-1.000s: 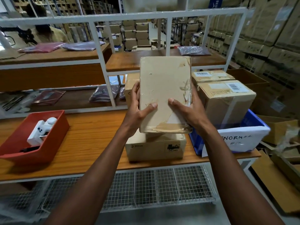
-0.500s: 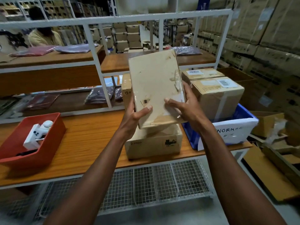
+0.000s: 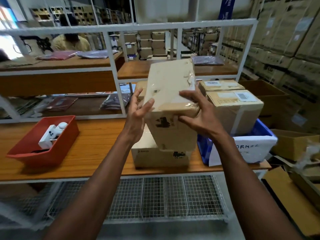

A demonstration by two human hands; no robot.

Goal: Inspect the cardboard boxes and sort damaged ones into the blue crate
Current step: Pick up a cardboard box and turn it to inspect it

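I hold a taped cardboard box [image 3: 170,87] up above the wooden table [image 3: 97,141], tilted so its bottom face with dark print shows. My left hand [image 3: 138,111] grips its left edge, thumb on the front. On the right side, my right hand [image 3: 199,111] holds the box with fingers spread across the front and underside. The box's tape is wrinkled and its surface scuffed. A blue crate [image 3: 261,130] with a white paper label stands at the table's right end and holds a large labelled box [image 3: 237,110]. Another box [image 3: 155,155] sits on the table under the held one.
A red bin [image 3: 52,153] with a white device sits at table left. White shelf frames [image 3: 117,80] stand behind, with bagged items. A person stands at the back left. Open cartons [image 3: 294,144] lie on the floor at right. A wire mesh shelf [image 3: 164,196] lies below the table.
The box has been tipped back and turned so its underside now faces me. My right hand shifted from the edge to spread over the front and bottom. The view rose slightly.
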